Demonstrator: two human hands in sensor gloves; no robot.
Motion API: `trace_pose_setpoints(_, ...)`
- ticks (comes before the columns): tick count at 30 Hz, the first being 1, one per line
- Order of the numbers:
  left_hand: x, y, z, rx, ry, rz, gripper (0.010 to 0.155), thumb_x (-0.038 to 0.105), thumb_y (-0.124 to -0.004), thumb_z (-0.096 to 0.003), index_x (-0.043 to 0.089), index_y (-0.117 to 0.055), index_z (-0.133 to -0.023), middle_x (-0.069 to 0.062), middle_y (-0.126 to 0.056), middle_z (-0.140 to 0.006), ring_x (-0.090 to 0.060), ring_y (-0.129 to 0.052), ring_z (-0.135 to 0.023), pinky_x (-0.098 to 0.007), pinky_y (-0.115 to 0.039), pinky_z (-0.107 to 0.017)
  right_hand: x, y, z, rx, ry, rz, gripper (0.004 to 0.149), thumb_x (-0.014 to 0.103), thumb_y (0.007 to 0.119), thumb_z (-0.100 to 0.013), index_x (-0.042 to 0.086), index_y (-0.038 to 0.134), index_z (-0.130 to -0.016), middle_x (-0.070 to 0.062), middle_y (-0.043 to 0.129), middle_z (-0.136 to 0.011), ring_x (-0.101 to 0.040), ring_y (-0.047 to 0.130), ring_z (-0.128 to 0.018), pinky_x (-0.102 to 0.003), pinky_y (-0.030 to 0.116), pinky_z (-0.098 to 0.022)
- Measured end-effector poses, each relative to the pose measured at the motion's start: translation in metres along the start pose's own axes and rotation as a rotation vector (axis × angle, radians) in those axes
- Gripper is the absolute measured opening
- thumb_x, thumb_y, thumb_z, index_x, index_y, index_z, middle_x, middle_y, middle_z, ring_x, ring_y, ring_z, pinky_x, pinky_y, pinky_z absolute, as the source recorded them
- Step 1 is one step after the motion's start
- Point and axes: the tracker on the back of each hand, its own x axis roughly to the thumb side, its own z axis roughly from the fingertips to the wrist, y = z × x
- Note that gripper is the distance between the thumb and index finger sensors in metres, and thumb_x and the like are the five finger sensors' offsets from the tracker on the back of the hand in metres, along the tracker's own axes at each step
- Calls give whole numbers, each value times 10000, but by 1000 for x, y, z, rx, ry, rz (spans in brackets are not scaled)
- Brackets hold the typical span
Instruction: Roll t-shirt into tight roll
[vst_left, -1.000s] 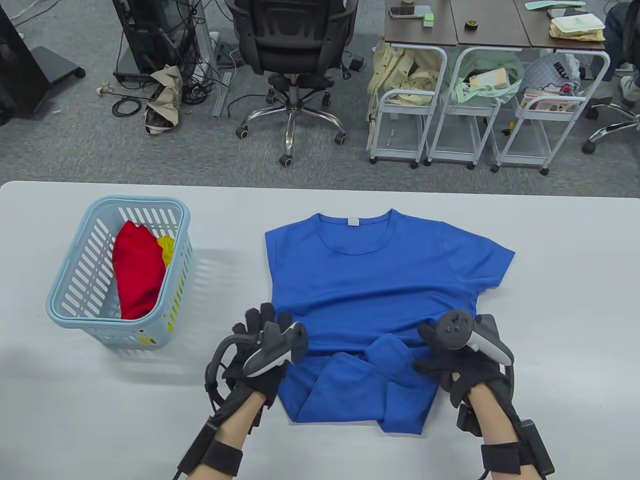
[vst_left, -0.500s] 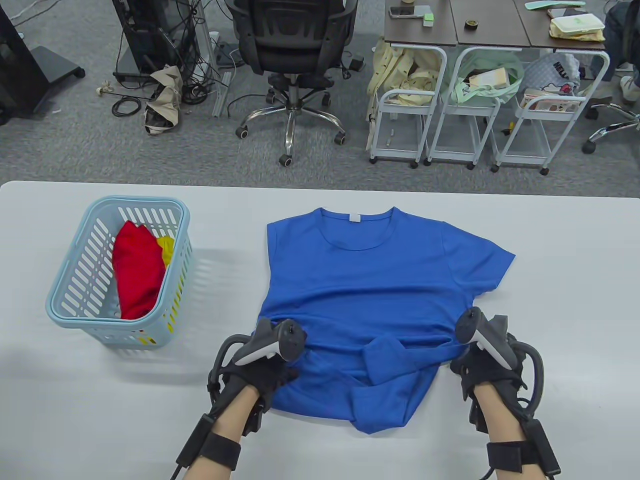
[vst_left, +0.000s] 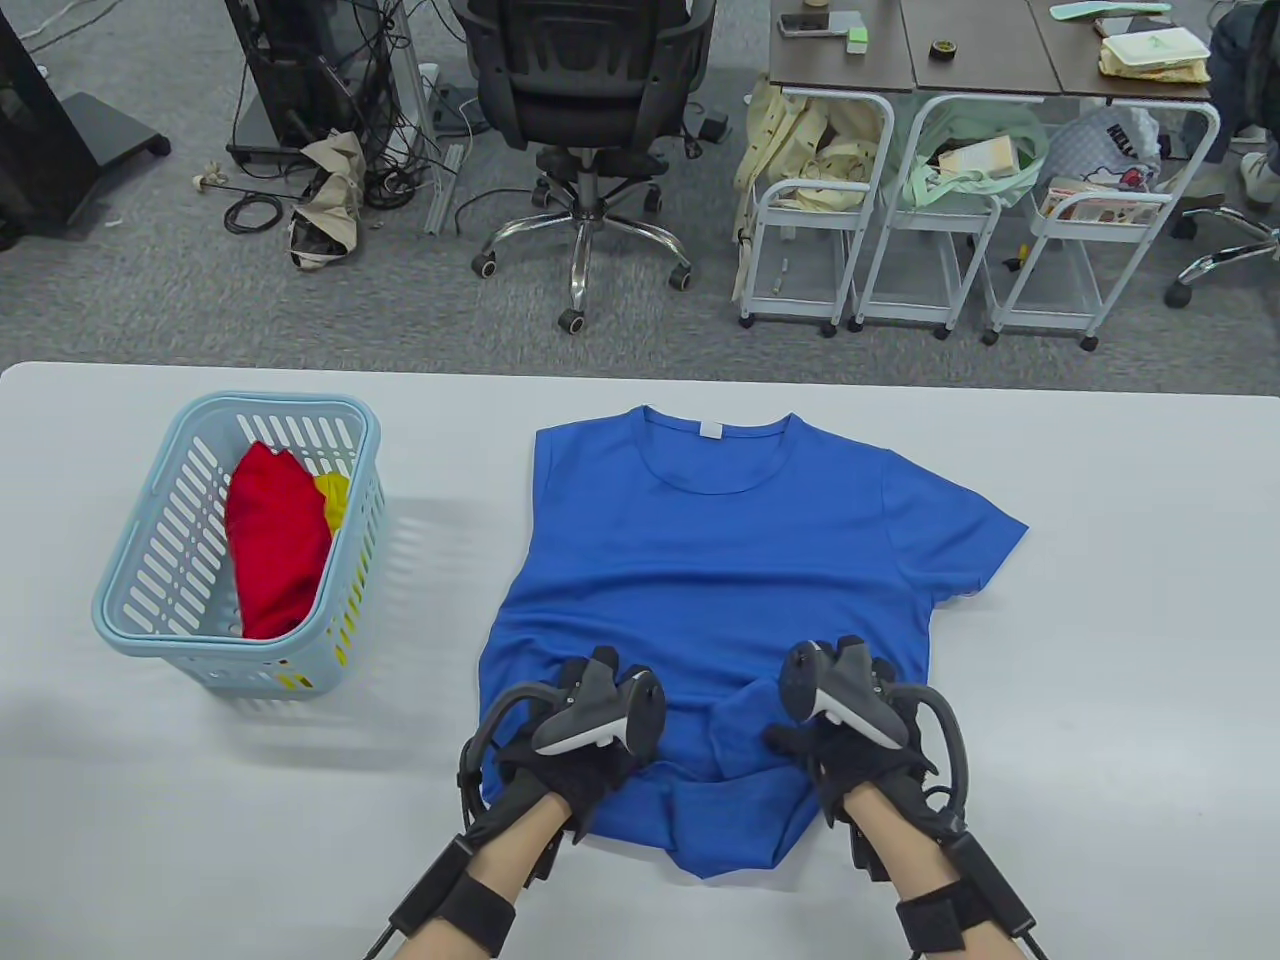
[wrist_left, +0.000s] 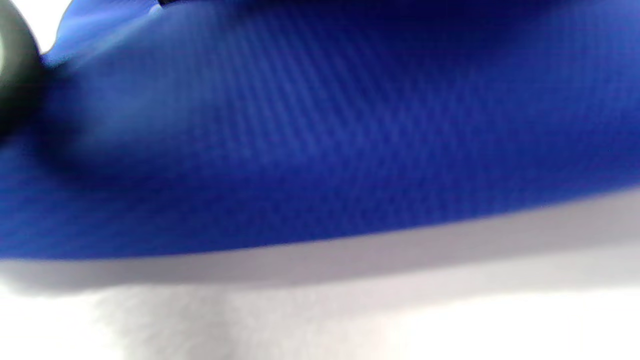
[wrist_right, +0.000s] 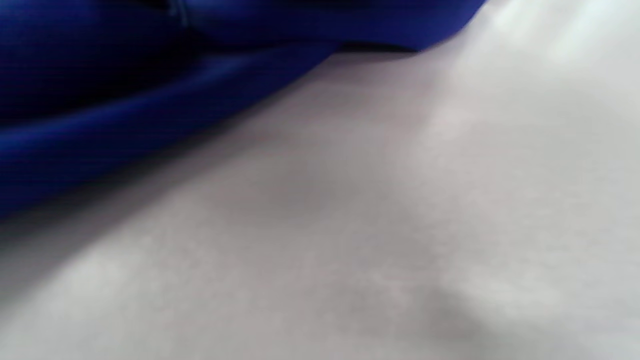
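Both hands (vst_left: 590, 745) moved inward (t-shirt (vst_left: 730, 560) collar faces away).

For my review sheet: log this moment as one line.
shirt: flat, hem bunched | left hand: on hem | right hand: on hem | roll: not formed | basket: red cloth inside

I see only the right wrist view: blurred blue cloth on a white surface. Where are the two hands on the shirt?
Observer: The table view shows both at the near hem of the blue short-sleeved t-shirt, the left hand on its left part and the right hand on its right part.
Operator: Is a roll formed?
Observer: No tight roll. Only loose bunched folds lie between the hands, and the collar end lies flat. The trackers hide the fingers, so I cannot tell the grip.
Operator: Is anything beside the shirt?
Observer: A light blue slotted plastic basket holding a red cloth stands to its left, apart from it.
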Motion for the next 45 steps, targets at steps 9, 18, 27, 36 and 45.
trace_pose_setpoints(9, -34, 9, 12, -91, 92, 59, 726, 518, -609, -611, 292, -233, -1189, -176, -211, -1262, -447, -393, -1139, -571, -608, -763, -116, -7, -6, 118, 321, -23, 962, 428, 918, -421, 133, 353, -1141, -200, 253, -1172, -497, 310, -1082, -645, 365, -711)
trace_pose_setpoints(18, -10, 12, 7, 167, 45, 11, 600, 548, -542, -612, 350, -479, -1175, -136, -524, -1254, -386, -694, -1054, -506, -691, -725, -16, -17, 5, 4, -414, -221, 567, 378, 608, -590, 280, 468, -1131, -91, 341, -1209, -420, 364, -1127, -614, 392, -743)
trace_pose_setpoints(27, -14, -3, 9, -206, -217, 77, 1082, 646, -808, -443, 312, -60, -1150, -152, 53, -1184, -491, -52, -1061, -645, -238, -771, -53, 6, -22, 246, -136, -76, 1058, 613, 853, -385, 303, 141, -1103, -122, 26, -1132, -466, 48, -1054, -646, 275, -729)
trace_pose_setpoints(36, -21, 29, 32, 92, -183, 200, 785, 394, -801, -554, 269, -359, -1191, -175, -269, -1275, -431, -502, -1125, -592, -563, -770, -72, -23, 1, 13, -85, -117, 695, 400, 782, -524, 284, 452, -1125, -124, 212, -1190, -460, 283, -1112, -630, 364, -735)
trace_pose_setpoints(45, -6, 2, 7, -47, -116, 9, 915, 669, -616, -528, 262, -132, -1190, -170, -68, -1249, -398, -242, -1130, -672, -368, -787, -47, -4, -5, 38, -174, -20, 730, 443, 897, -441, 306, 543, -1064, -70, 371, -1198, -382, 488, -1099, -590, 467, -732)
